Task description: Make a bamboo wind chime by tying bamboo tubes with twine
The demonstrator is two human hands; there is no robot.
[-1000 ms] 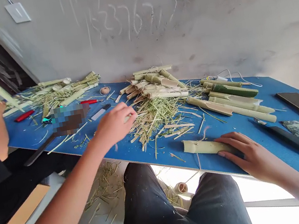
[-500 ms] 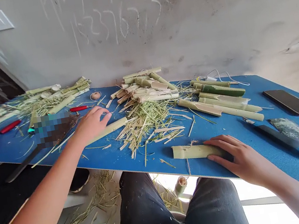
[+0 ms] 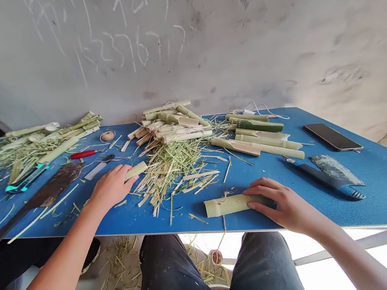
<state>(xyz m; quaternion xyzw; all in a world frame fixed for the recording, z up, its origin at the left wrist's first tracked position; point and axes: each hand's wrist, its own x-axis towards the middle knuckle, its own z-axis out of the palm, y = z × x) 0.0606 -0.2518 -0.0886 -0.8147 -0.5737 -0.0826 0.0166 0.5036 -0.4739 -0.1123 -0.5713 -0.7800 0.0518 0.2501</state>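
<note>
With fingers and thumb around its right end, my right hand point(image 3: 282, 205) holds a pale half-round bamboo piece point(image 3: 226, 205) flat near the table's front edge. Thin twine point(image 3: 224, 222) is looped around that piece and hangs down to a twine spool point(image 3: 216, 257) below the edge. My left hand point(image 3: 113, 186) grips another split bamboo piece point(image 3: 138, 170), whose near part is hidden under the palm. A heap of shavings and slivers point(image 3: 177, 160) lies just right of the left hand.
Stacked bamboo pieces point(image 3: 177, 118) stand behind the shavings, more bamboo point(image 3: 259, 136) to their right. A phone point(image 3: 332, 136) and a blue-handled cleaver point(image 3: 329, 178) lie at right. At left are a rusty long-handled blade point(image 3: 54, 185), a small knife point(image 3: 98, 168) and a red-handled tool point(image 3: 85, 154).
My left hand has come down onto the bamboo piece and closed on it. The view has shifted right, and the other person's arm has left it. My right hand keeps its hold.
</note>
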